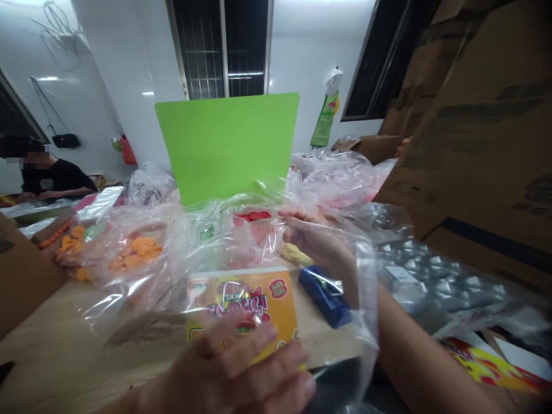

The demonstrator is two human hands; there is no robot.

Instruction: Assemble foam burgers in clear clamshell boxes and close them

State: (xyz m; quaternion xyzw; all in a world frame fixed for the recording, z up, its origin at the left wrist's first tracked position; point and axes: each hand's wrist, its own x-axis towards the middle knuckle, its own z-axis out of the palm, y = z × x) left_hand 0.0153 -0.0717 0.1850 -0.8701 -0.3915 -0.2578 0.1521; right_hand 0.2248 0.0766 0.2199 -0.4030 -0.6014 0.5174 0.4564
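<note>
An orange printed box (pixel 280 293) with pink lettering lies on the table in front of me. My left hand (pixel 254 368), slightly blurred, has its fingers across the near side of the box and holds it. Farther out, my right hand (pixel 317 236) points leftward with fingers partly stretched and apart; nothing shows in them. Loose clear plastic (pixel 366 299) hangs around that hand and forearm. Near its fingertips are red pieces (pixel 254 216) in a clear bag, and a yellow piece (pixel 295 254) lies below. A dark blue tape-dispenser-like object (pixel 325 294) sits under my right wrist.
Clear bags with orange pieces (pixel 144 250) are at left. A green board (pixel 233 149) stands behind. Large cardboard boxes (pixel 474 132) rise at right, above clear trays (pixel 440 276). A cardboard flap (pixel 26 270) borders the left. Another person (pixel 58 175) sits far left.
</note>
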